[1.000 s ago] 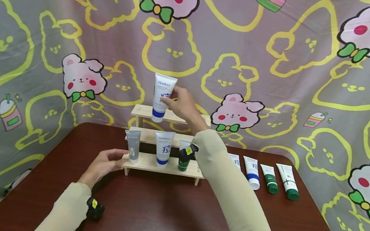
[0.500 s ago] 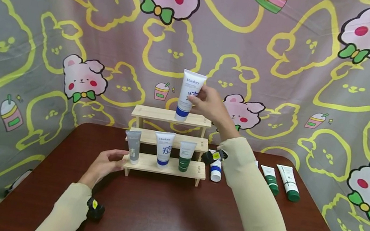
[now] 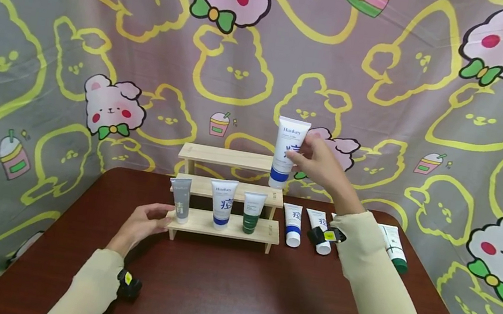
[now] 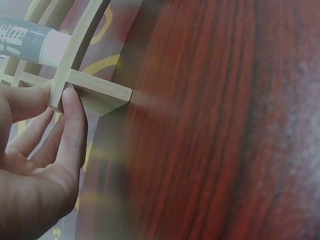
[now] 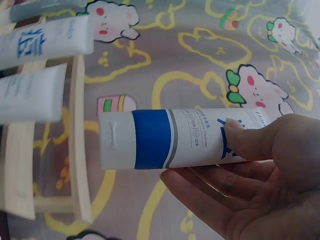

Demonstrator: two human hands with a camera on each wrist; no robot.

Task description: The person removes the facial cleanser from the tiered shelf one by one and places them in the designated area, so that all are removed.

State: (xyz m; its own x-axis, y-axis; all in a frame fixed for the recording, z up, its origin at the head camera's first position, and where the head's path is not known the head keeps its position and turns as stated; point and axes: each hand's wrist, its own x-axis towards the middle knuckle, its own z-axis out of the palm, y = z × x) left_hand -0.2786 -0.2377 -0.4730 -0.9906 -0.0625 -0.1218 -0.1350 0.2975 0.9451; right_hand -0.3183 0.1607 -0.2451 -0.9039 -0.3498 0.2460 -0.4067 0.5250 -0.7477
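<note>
Cloth [image 3: 264, 72] printed with rabbits hangs behind a dark table [image 3: 222, 288], where a three-step wooden shelf [image 3: 227, 156] stands. Both sleeved forearms [image 3: 83, 284] stretch forward, the right one raised higher. The left hand [image 3: 144, 223] pinches the left end of the shelf's lowest step, thumb against finger, a hold the left wrist view shows plainly and the head view mostly hides. The right hand [image 3: 322, 163] is partly closed on a white and blue tube [image 3: 284, 145], thumb across its front, held in the air by the shelf's right end, cap down. Three tubes [image 3: 222, 204] stand on the lowest step; more tubes [image 3: 292, 225] lie right of the shelf. Only the right wrist view shows readable small print [image 5: 200, 132] above the white cap [image 5: 117, 142].
</note>
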